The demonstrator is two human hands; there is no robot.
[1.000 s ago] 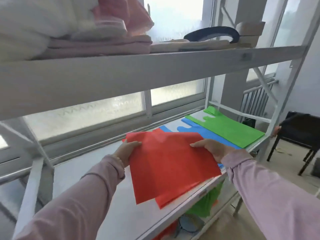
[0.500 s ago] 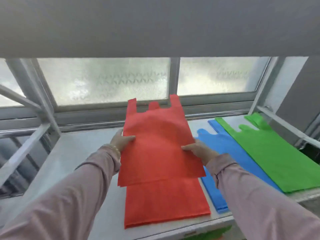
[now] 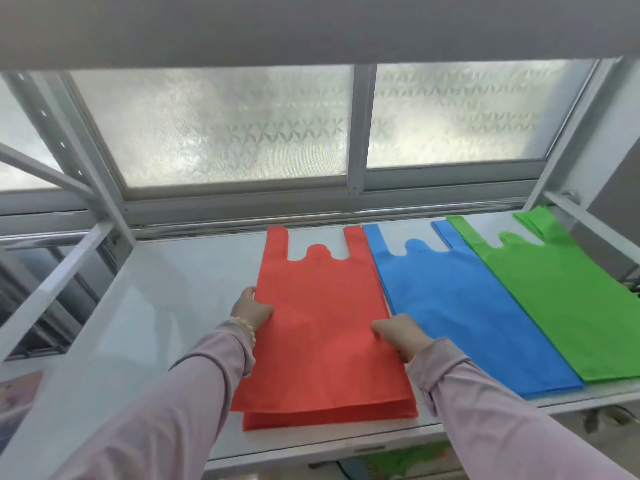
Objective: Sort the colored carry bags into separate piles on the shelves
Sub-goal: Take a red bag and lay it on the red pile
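Three piles lie side by side on the white shelf [image 3: 166, 306]: a red pile [image 3: 311, 419] showing two bags at its near edge, a blue pile [image 3: 467, 306] and a green pile [image 3: 571, 299], neither countable. The left hand [image 3: 251, 310] rests at the top red bag's [image 3: 318, 306] left edge, thumb on it, grip unclear; the right hand [image 3: 398, 336] pinches its right edge with curled fingers. Half a second ago this bag was held askew; now it lies flat, nearly squared on the one beneath.

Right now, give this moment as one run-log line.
left hand: grips top red bag, left edge | right hand: grips right edge | red pile on shelf, beside blue pile
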